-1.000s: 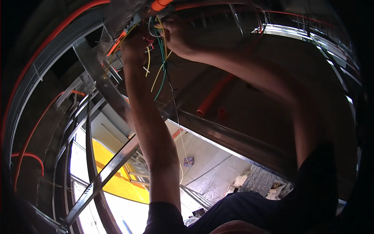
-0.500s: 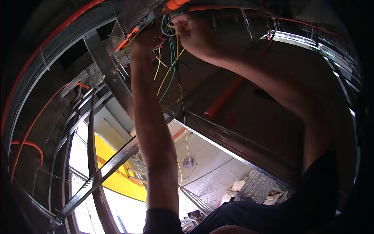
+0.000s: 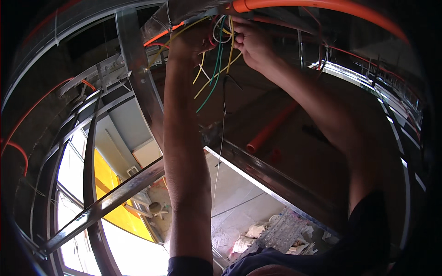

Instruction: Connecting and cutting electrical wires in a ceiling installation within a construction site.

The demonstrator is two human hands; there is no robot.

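Overhead, a bundle of electrical wires (image 3: 221, 50) in green, yellow, white and red hangs between my two raised hands. My left hand (image 3: 191, 40) is closed around part of the bundle, and several cut ends stick out below it. Beside the bundle, on its right, my right hand (image 3: 254, 43) has its fingers curled and pinched against the wires; the fingertips are partly hidden. Lower down, a black wrapped end (image 3: 224, 94) joins a thin pale line (image 3: 219, 161) that drops toward the floor.
An orange conduit (image 3: 294, 4) runs above my hands; another orange pipe end (image 3: 252, 147) sits below right. Metal studs (image 3: 138, 69) and a slanting metal bar (image 3: 106, 204) cross the left side. Far below lie the floor (image 3: 230, 184), a stool (image 3: 156, 208) and a patterned sheet with debris (image 3: 281, 232).
The view has shifted, so my hands and the wires now appear farther right and more orange conduit shows overhead. Both hands stay at the wire bundle.
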